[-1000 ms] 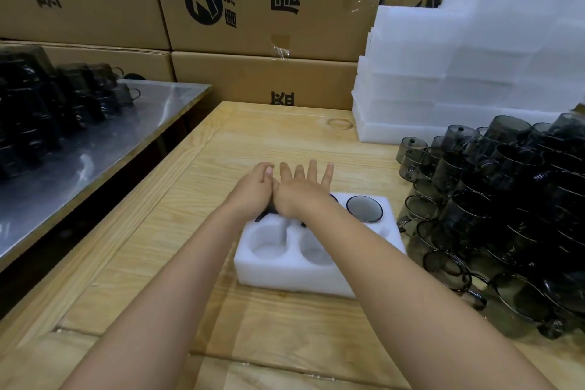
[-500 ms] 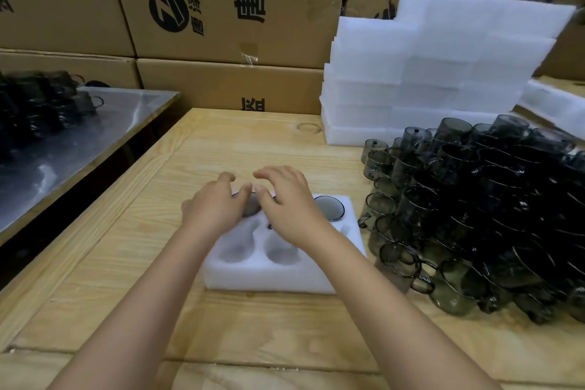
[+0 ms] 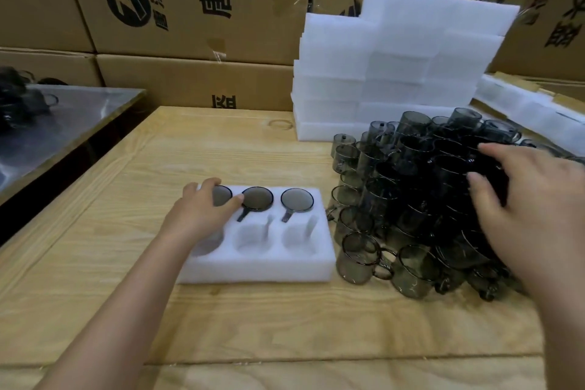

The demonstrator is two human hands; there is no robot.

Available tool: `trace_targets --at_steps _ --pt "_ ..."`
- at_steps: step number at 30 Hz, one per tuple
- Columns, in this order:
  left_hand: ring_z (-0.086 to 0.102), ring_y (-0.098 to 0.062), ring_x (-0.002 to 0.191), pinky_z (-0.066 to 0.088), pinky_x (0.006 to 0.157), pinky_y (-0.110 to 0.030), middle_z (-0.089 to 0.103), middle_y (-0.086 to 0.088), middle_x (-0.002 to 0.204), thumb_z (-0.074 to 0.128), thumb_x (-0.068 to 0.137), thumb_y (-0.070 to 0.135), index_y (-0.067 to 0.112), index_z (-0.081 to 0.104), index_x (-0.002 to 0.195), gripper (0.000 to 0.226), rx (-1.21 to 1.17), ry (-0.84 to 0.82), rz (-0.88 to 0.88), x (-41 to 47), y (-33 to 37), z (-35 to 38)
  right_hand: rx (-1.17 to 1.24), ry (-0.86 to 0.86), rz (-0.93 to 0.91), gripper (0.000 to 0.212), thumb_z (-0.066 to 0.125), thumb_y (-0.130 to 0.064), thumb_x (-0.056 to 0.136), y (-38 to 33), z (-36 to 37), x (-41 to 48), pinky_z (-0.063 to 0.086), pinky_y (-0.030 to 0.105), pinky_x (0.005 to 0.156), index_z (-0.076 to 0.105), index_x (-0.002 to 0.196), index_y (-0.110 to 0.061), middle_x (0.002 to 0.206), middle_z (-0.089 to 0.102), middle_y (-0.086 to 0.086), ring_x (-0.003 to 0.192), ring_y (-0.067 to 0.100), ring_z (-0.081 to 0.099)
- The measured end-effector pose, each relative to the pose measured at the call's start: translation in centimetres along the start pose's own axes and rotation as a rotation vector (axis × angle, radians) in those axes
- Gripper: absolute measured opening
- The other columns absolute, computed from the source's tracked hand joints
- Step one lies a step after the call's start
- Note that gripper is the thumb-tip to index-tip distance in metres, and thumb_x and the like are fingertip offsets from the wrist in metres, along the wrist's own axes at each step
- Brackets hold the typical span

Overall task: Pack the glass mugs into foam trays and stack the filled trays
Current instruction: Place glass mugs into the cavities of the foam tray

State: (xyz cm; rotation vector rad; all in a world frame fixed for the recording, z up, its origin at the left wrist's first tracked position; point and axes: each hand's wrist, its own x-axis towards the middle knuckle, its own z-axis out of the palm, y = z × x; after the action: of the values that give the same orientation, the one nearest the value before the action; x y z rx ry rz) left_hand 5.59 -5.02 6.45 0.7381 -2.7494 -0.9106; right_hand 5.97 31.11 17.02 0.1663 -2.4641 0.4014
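Right hand point(image 3: 531, 206), fingers spread, reaches into the pile point(image 3: 411, 199); stacked mugs could topple and chip. Left hand point(image 3: 202, 215), fingers spread, rests on the far-left mug point(image 3: 223, 195) in the tray point(image 3: 253, 266).

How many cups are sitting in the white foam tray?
3, all in the foam tray's far row: the left mug, partly under the left hand, the middle mug and the right mug. The three near pockets show no mugs.

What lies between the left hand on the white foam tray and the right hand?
Head view: two smoky glass mugs seated in the foam tray's back row, then the loose mug pile under the right hand.
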Motion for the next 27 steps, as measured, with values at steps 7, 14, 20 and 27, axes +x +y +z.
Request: trace_targets --at_steps 7,14,20,27 --pt "0.046 -0.03 0.126 0.041 0.098 -0.042 0.031 -0.007 0.148 0.049 0.083 0.066 0.031 0.036 0.14 0.068 0.047 0.038 0.012 -0.1 -0.3 0.2 -0.204 -0.326 0.05 0.042 0.051 -0.037 0.093 1.9 2.3 3.1 0.03 0.049 0.101 0.049 0.134 -0.029 0.136 0.042 0.011 0.122 0.034 0.025" --pt "0.045 -0.03 0.126 0.04 0.097 -0.042 0.031 -0.006 0.149 0.048 0.084 0.067 0.032 0.036 0.141 0.067 0.054 0.054 0.033 0.0 -0.7 0.4 -0.173 -0.296 0.055 0.034 0.055 -0.028 0.093 1.7 3.8 3.6 0.035 0.049 0.096 0.056 0.126 -0.019 0.128 0.048 0.012 0.118 0.036 0.034" --pt "0.046 -0.029 0.126 0.041 0.096 -0.041 0.029 -0.004 0.149 0.046 0.084 0.068 0.033 0.035 0.141 0.068 0.051 0.057 0.03 0.0 -0.7 0.4 -0.077 -0.142 0.035 0.04 0.056 -0.048 0.082 2.3 1.8 1.9 0.044 0.051 0.09 0.065 0.103 -0.015 0.11 0.057 0.014 0.107 0.039 0.048" --pt "0.047 -0.029 0.125 0.042 0.096 -0.041 0.029 -0.003 0.149 0.047 0.084 0.067 0.034 0.036 0.14 0.066 0.045 0.068 0.034 -0.1 -0.9 0.5 -0.232 -0.186 0.075 0.049 0.077 -0.052 0.057 3.3 2.7 -4.8 0.046 0.051 0.069 0.067 0.073 -0.007 0.089 0.055 0.016 0.085 0.04 0.043"
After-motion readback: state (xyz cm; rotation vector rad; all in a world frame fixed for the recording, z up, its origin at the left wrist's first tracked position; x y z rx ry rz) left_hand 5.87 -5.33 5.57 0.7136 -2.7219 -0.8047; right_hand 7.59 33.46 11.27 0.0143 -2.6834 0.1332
